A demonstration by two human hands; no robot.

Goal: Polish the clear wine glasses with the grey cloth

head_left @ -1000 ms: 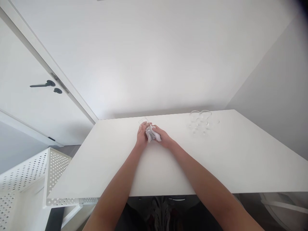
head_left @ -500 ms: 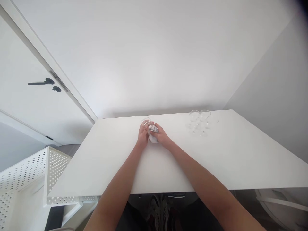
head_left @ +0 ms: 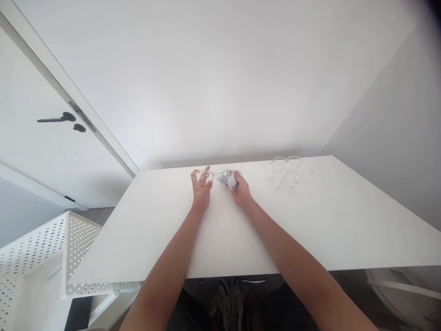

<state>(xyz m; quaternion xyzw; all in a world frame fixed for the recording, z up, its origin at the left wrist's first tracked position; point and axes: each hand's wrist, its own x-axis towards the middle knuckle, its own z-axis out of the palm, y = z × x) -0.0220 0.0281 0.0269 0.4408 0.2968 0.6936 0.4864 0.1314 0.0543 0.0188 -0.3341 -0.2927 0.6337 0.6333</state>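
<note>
Near the table's far edge, a clear stemmed glass (head_left: 217, 173) lies sideways between my two hands. My left hand (head_left: 201, 192) has its fingers curled around the bowl end. The thin stem points to the right, toward a whitish-grey cloth (head_left: 232, 182). My right hand (head_left: 243, 192) grips this bunched cloth at the foot end of the glass. The foot is hard to make out behind the cloth.
Several clear stemmed glasses (head_left: 285, 172) stand together toward the back right of the white table (head_left: 144, 239). A wall (head_left: 213, 82) rises behind it. At the left are a door with a dark handle (head_left: 57, 118) and a white perforated rack (head_left: 37, 239).
My hands have moved apart. The glass has turned to lie sideways, its bowl going left with my left hand, while my right hand and the cloth have shifted right to the foot end.
</note>
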